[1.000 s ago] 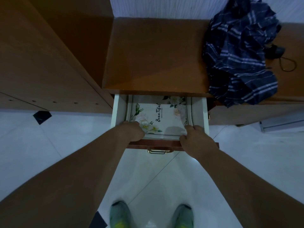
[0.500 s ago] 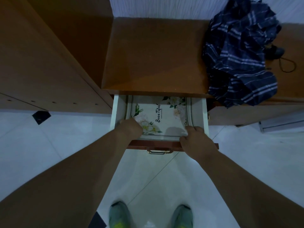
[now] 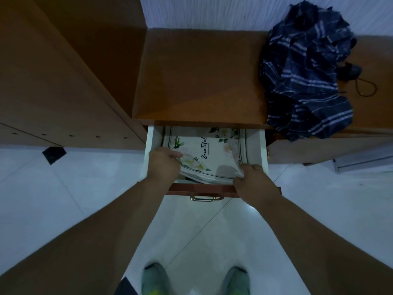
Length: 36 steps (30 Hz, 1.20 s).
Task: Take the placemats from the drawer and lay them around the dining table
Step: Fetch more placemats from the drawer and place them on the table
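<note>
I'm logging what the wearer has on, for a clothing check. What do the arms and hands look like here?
Both forearms are bare as far as the frame shows, with no sleeves in view. The left hand and right hand wear no gloves, and no watch, ring or wristband is visible in this dim light.

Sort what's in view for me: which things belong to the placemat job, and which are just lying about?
Job: placemats, gripped at the near edge by the left hand and the right hand; open drawer.
Lying about: dark striped umbrella on the cabinet top; tall cupboard on the left.
</note>
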Motion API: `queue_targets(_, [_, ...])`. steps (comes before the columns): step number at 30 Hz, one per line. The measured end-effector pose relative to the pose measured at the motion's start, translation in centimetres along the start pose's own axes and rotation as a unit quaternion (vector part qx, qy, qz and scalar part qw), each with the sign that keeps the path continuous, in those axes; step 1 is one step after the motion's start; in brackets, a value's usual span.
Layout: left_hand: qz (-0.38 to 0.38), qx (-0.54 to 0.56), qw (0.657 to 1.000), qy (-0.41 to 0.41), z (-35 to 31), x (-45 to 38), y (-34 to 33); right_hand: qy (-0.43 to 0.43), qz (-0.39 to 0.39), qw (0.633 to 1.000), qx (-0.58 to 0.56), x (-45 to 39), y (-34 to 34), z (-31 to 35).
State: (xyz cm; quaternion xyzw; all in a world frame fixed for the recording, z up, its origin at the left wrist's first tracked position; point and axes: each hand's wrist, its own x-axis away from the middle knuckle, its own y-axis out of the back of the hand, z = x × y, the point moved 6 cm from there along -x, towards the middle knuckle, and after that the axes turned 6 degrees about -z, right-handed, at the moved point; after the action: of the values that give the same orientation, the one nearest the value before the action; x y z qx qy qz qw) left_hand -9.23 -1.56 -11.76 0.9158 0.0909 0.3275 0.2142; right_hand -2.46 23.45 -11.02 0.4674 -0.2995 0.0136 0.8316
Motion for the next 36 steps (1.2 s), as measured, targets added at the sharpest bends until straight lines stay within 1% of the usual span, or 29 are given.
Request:
queue_targets(2, [-0.012,0.053,0.998,0.031,-0.6,1.0,1.0,-0.011,-0.014,0.999,-0.028,0.1,0.7,-0.2])
queue_targets(3, [0.002,0.096,0.993,0.065,-0.9,1.5,1.4,-0.016,-0.024,0.999,-0.043,0.0,1.0,-0.4])
queue_targets(5, [0.047,0.189,0.97,0.145,-1.2,2.5,1.7,-0.023,-0.036,0.996,-0.073,0.0,1.4,-0.7])
queue_targets(7, [0.078,0.216,0.955,0.188,-2.2,4.0,2.8,-0.035,-0.022,0.994,-0.098,0.0,1.8,-0.6])
queue_targets(9, [0.095,0.232,0.946,0.204,-2.4,4.6,4.1,-0.05,-0.011,0.991,-0.12,0.1,2.3,-0.4])
queue_targets(13, [0.113,0.235,0.938,0.227,-1.9,5.6,6.5,-0.106,-0.018,0.976,-0.19,0.3,3.3,-0.9])
queue_targets(15, [0.13,0.211,0.942,0.228,-1.4,6.5,7.4,-0.149,-0.013,0.962,-0.228,0.4,3.6,-1.5])
queue_targets(17, [0.144,0.134,0.959,0.205,-0.5,7.3,7.8,-0.169,-0.007,0.952,-0.257,0.4,4.0,-2.1])
queue_targets(18, [0.139,0.08,0.97,0.181,-0.2,7.6,7.9,-0.171,-0.006,0.949,-0.266,0.5,3.9,-2.4])
queue_targets(20, [0.106,-0.002,0.986,0.126,0.7,7.7,8.0,-0.186,-0.003,0.934,-0.304,1.3,3.6,-2.5])
queue_targets(21, [0.098,-0.027,0.989,0.105,1.1,7.7,7.8,-0.2,0.011,0.922,-0.332,1.8,3.2,-2.5])
queue_targets(22, [0.097,-0.044,0.99,0.092,1.6,7.7,7.4,-0.205,0.028,0.917,-0.342,2.1,2.7,-2.5])
queue_targets(23, [0.102,-0.058,0.989,0.088,2.0,7.7,7.1,-0.199,0.039,0.921,-0.334,2.4,2.4,-2.4])
queue_targets(25, [0.121,-0.053,0.986,0.099,2.6,7.9,6.5,-0.176,0.045,0.932,-0.314,2.8,2.5,-1.9])
queue_targets(27, [0.136,-0.025,0.984,0.111,3.0,8.0,6.2,-0.161,0.054,0.936,-0.308,2.9,3.2,-1.6])
queue_targets(31, [0.086,0.004,0.99,0.11,3.3,6.7,7.4,-0.187,0.102,0.935,-0.284,3.4,3.7,-1.7])
queue_targets(36, [0.158,0.004,0.978,0.137,2.5,7.2,6.7,-0.134,0.103,0.941,-0.295,4.3,3.0,-1.6])
